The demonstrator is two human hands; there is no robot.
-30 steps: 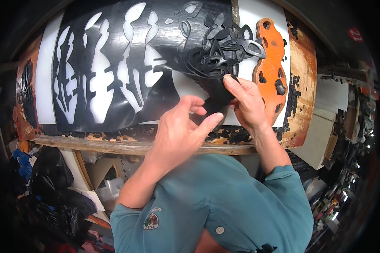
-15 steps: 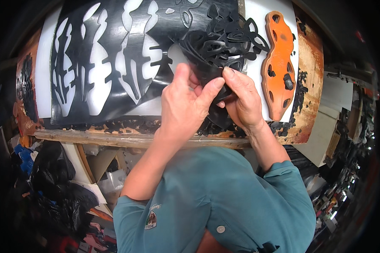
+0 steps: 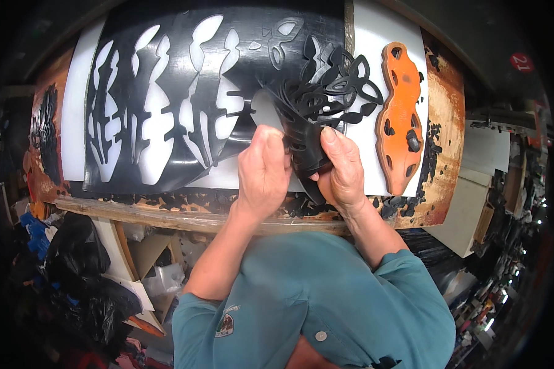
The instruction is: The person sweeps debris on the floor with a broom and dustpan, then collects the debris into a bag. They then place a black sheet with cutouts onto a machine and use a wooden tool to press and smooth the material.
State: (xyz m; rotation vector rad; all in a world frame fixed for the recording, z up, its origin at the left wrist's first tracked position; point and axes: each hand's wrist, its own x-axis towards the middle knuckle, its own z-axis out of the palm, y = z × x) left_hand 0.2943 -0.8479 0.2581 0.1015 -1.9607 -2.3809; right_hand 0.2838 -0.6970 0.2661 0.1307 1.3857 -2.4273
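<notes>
My right hand (image 3: 343, 165) grips the lower end of a bundle of thin black cut-out pieces (image 3: 306, 140), its thumb pressed on the front. The pieces are stacked and curled, with several slots through them; their looped ends fan out toward the far right. At the left side of this bundle is my left hand (image 3: 263, 169), fingers curled in and thumb up. Whatever it pinches is hidden. Under and beyond the bundle lies a large glossy black sheet (image 3: 166, 37) with long leaf-like openings, through which a white board (image 3: 77, 117) shows.
On the right of the white board lies an orange wavy-edged cutting die (image 3: 402, 92) with holes and a black lump on it. Black scraps (image 3: 434, 138) are scattered along the worn wooden table (image 3: 446, 104). Black plastic bags (image 3: 86, 264) sit below the front edge at left.
My left hand has come away from the bundle's front to its left side and curled closed. The right hand keeps its grip. The whole view has shifted, so the table appears lower.
</notes>
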